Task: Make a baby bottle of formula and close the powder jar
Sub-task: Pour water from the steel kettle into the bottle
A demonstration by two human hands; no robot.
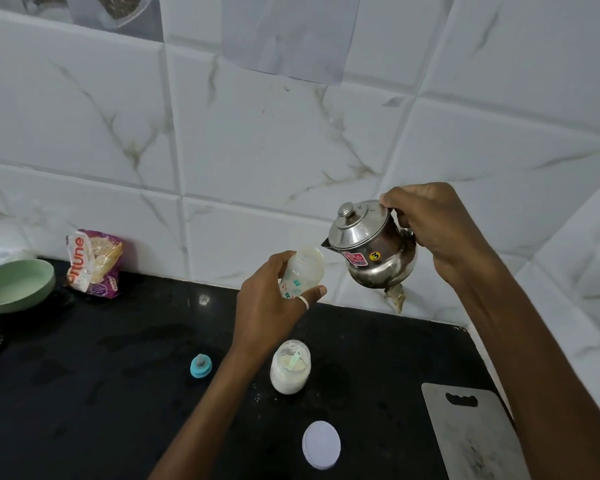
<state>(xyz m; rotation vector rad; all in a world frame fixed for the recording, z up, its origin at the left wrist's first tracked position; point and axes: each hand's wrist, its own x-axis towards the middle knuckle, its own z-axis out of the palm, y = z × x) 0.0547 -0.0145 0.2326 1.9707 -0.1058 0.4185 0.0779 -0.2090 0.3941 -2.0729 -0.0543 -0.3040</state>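
The person's left hand (pixel 271 306) is holding a small translucent baby bottle (pixel 303 271) up above the black table (pixel 118 375). Its fingers (pixel 317 292) are curling round the lower body of the bottle, one of them wearing a ring. The bottle is leaning, its open mouth pointing up and to the right.

The right hand (pixel 430 226) is gripping a stainless-steel kettle (pixel 371 251) in the air just right of the bottle. Its fingers (pixel 392 202) are clamping on the handle at the back, with the thumb reaching to the edge of the lid. The kettle is tipping to the left, so its short spout is sitting just beside the bottle's mouth (whether any liquid is running cannot be told).

Below the left wrist, the open glass powder jar (pixel 290 372) is standing upright on the table, with white powder inside and a pale green scoop (pixel 294 359) poking out of it. Its white lid (pixel 321 444) is lying flat nearer the person, apart from the jar. The blue bottle teat (pixel 201 366) is resting to the left of the jar.

A grey cutting board (pixel 471 434) is lying at the right edge of the table. At the far left, a green bowl (pixel 14 285) and a purple snack packet (pixel 96 263) are sitting by the marble-patterned tile wall (pixel 257 133).
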